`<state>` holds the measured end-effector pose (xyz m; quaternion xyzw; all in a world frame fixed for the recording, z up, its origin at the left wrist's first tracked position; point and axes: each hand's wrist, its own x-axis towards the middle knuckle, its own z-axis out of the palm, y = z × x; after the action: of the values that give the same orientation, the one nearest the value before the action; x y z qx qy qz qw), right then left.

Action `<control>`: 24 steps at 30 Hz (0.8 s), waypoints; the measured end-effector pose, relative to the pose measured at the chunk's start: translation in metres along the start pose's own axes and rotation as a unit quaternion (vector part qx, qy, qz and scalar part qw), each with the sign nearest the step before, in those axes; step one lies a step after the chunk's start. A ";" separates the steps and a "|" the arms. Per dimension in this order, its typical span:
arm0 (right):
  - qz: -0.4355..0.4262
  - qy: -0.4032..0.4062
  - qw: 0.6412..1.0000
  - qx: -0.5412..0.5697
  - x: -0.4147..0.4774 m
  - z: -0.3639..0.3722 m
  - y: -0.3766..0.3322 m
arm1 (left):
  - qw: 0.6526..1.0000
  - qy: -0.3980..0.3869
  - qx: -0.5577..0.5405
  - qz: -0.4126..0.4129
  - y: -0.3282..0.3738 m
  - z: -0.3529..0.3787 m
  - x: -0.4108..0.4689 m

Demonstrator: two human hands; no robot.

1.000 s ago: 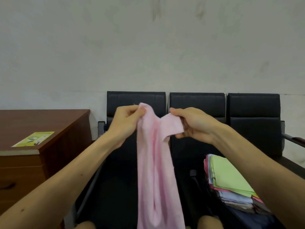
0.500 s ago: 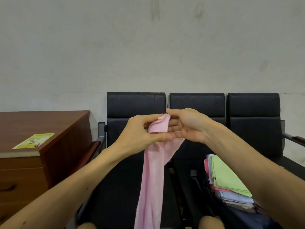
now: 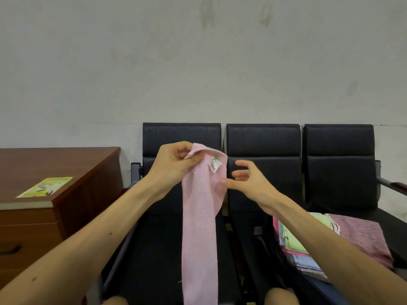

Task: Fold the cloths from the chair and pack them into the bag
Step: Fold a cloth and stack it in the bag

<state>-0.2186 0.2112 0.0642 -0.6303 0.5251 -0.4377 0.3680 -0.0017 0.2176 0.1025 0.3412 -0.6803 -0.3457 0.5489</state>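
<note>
A long pink cloth (image 3: 200, 227) hangs down in front of the black chairs, folded lengthwise, with a small white label near its top. My left hand (image 3: 174, 166) pinches its top edge. Just right of the cloth, my right hand (image 3: 248, 179) is open with fingers spread, its thumb near the cloth's right edge. A stack of folded cloths (image 3: 297, 241) in green, pink and pale blue lies on the middle chair's seat, partly behind my right forearm. A mauve patterned cloth (image 3: 363, 236) lies beside the stack on the right chair. No bag can be made out for certain.
A row of three black chairs (image 3: 264, 139) stands against a pale wall. A brown wooden desk (image 3: 55, 172) with a yellow-green leaflet (image 3: 46, 187) stands at the left. My knees show at the bottom edge.
My right hand has let go of the cloth's top and moved right and down, now open. My left hand alone holds the top. The view has tilted slightly, showing the mauve cloth.
</note>
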 end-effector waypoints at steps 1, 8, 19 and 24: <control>0.030 -0.053 0.996 0.059 0.003 0.002 0.005 | 1.000 -0.005 -0.014 -0.005 0.000 -0.001 0.001; 0.052 -0.205 0.940 0.266 0.012 0.017 0.004 | 0.996 -0.019 -0.079 -0.025 -0.004 -0.012 0.008; -0.074 -0.005 0.990 0.119 0.054 -0.039 -0.053 | 0.999 0.020 -0.038 -0.031 -0.036 -0.010 0.075; -0.066 0.018 0.992 0.110 0.075 -0.057 -0.072 | 1.000 -0.001 -0.012 -0.004 -0.039 0.009 0.113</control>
<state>-0.2431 0.1498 0.1626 -0.6111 0.4374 -0.5274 0.3963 -0.0263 0.1027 0.1260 0.3373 -0.6752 -0.3562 0.5509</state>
